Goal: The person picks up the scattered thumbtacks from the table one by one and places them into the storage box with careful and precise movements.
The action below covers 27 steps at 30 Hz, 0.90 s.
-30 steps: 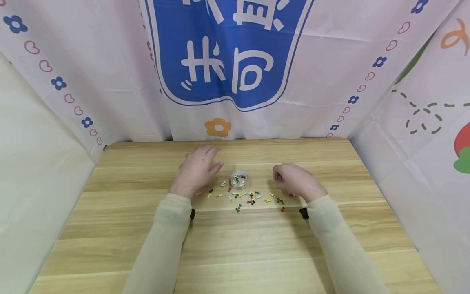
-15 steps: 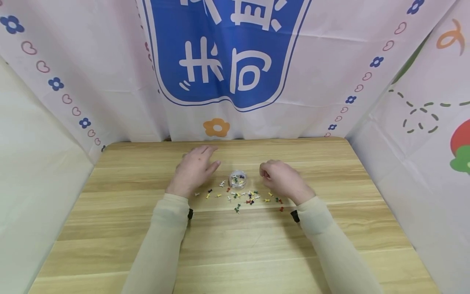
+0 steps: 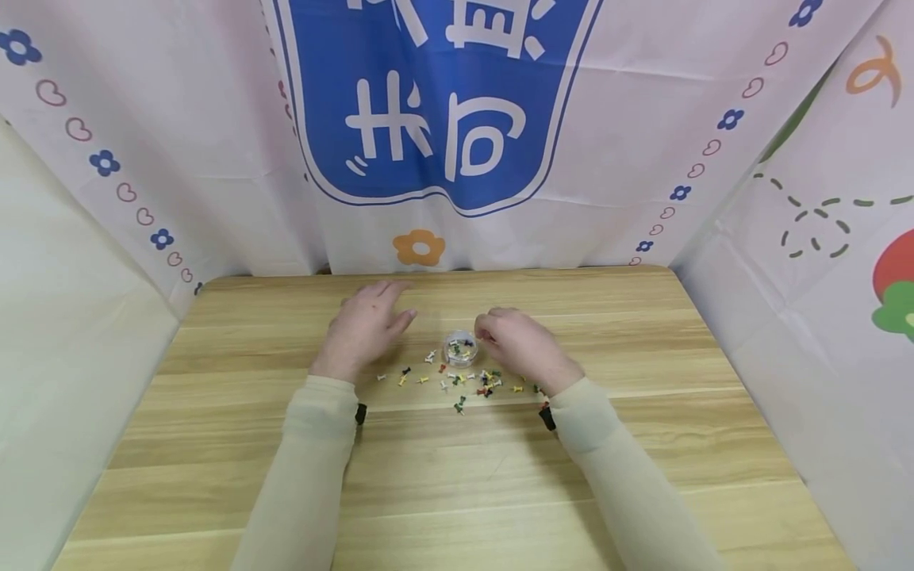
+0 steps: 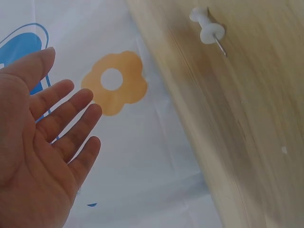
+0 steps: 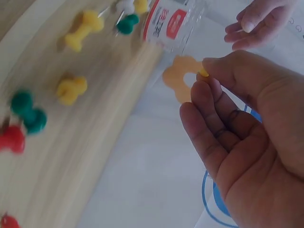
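Observation:
My right hand [image 3: 524, 345] is at the right side of a small clear plastic jar [image 3: 449, 359]. In the right wrist view it pinches a yellow push pin [image 5: 204, 73] between thumb and index finger, with little of the pin showing. The jar, with a red and white label [image 5: 167, 23], holds several push pins of mixed colours. My left hand [image 3: 359, 333] hovers to the left of the jar, holding nothing. Its fingers [image 4: 66, 116] are loosely extended in the left wrist view, where a white push pin [image 4: 204, 24] lies on the wood.
Several loose push pins in white, yellow, green, red and blue lie in front of the jar, such as a green pin [image 3: 459, 408] and a yellow pin [image 3: 424, 380]. The wooden table [image 3: 443, 492] ends at a printed curtain [image 3: 607, 159] behind.
My right hand has moved left, from above the pins on the right to the jar's side. My left hand has drifted slightly left. The jar stays in place.

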Tool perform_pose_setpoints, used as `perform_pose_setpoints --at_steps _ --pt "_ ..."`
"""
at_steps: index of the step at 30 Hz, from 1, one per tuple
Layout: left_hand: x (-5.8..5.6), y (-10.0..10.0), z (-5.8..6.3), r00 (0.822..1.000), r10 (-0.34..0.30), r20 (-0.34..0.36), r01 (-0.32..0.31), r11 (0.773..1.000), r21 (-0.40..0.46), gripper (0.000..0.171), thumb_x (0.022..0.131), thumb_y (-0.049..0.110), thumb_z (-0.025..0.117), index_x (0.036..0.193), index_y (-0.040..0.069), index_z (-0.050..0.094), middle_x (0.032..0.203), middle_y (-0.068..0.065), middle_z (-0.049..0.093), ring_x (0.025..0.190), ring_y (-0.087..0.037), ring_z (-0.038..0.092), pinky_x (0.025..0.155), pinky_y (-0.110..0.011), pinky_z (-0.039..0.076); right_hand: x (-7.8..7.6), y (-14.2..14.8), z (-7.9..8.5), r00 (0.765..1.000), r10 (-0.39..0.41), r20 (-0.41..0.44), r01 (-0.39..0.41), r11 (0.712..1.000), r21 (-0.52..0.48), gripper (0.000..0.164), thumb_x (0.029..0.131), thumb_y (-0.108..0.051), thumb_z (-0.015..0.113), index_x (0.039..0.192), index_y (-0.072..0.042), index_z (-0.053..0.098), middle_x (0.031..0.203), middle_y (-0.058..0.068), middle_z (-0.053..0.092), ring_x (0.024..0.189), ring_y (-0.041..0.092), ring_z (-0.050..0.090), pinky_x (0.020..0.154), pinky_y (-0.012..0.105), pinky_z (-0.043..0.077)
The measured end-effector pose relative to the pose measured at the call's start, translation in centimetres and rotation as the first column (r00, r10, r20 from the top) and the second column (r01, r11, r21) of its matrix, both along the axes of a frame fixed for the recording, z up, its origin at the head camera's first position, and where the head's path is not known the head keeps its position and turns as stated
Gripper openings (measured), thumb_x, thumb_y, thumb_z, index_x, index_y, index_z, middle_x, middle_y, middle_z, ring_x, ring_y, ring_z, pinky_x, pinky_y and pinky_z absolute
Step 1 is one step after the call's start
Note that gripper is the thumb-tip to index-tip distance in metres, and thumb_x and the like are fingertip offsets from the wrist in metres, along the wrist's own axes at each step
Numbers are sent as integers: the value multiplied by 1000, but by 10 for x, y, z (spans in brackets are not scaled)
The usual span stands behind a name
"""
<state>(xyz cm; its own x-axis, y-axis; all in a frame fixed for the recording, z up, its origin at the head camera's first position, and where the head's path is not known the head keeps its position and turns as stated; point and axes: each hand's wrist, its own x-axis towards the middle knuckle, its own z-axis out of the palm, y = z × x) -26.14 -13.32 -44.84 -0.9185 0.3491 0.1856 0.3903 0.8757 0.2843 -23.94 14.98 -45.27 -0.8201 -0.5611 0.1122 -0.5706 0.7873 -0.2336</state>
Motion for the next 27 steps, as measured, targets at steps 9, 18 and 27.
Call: perform_pose_setpoints --at_steps 9,18,27 --pt "1 -2 1 1000 2 -7 -2 1000 12 60 102 41 63 152 11 50 151 -13 54 137 -36 50 113 -60 40 2 -14 -7 1000 22 5 -22 1000 -15 16 96 -12 72 111 -12 76 106 -3 70 99 14 64 86 25 57" --pt "0 0 1 1000 -6 0 6 1000 7 60 102 42 62 152 10 50 150 -14 55 137 -35 50 114 -59 40 1 -15 -12 999 45 -5 -45 999 5 28 96 -14 73 124 -13 72 116 0 70 108 17 64 88 27 58" --pt "1 4 0 1000 -16 12 16 1000 -15 62 103 43 61 153 10 48 153 -14 52 140 -35 47 115 -58 39 -2 0 -4 1000 13 19 -13 1000 6 30 95 -21 75 124 -14 71 117 -1 69 104 15 64 90 30 57"
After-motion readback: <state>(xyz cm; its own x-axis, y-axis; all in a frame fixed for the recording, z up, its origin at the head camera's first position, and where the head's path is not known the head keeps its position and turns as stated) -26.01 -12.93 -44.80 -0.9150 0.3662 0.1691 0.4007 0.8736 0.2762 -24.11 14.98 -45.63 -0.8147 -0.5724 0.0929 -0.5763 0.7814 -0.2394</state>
